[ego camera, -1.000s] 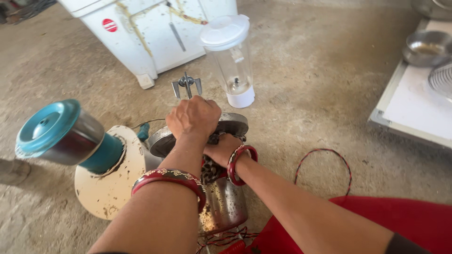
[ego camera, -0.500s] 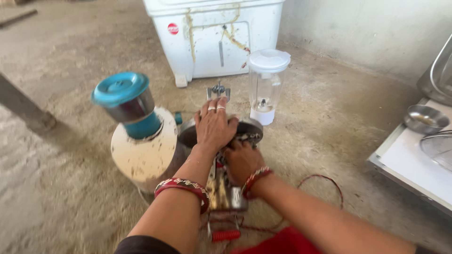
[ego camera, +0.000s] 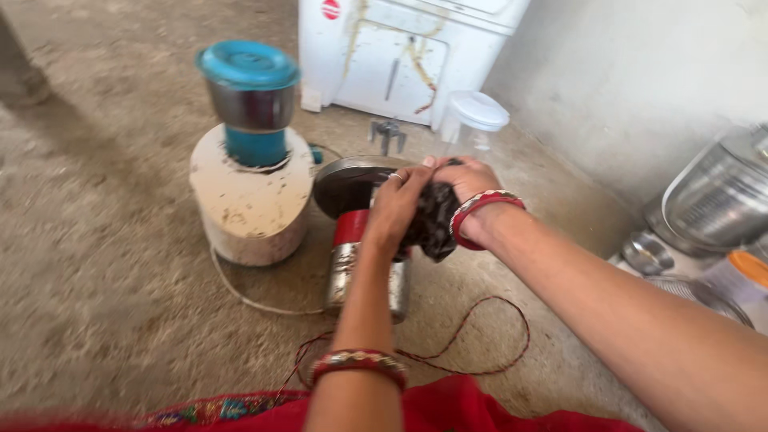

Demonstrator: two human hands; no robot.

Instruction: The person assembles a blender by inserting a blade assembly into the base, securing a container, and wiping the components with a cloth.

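Note:
My left hand (ego camera: 398,210) and my right hand (ego camera: 464,188) meet over a steel plate (ego camera: 344,180) that rests on a red and steel jar (ego camera: 350,260) standing on the floor. Both hands grip a dark clump (ego camera: 436,220) between them, just right of the plate. To the left stands a white mixer grinder base (ego camera: 252,196) carrying a steel jar with a teal lid (ego camera: 250,84). A clear plastic jar with a white lid (ego camera: 474,120) stands behind my hands, and a small blade fitting (ego camera: 388,132) stands behind the plate.
A white stained appliance (ego camera: 400,48) stands at the back against a grey wall. Steel vessels (ego camera: 712,204) and an orange-lidded container (ego camera: 748,272) sit at the right. A red cord (ego camera: 488,352) and a white cable (ego camera: 240,292) lie on the concrete floor.
The view has swung left and closer. My hands have lifted off the plate's top and shifted right, now holding the dark clump between them.

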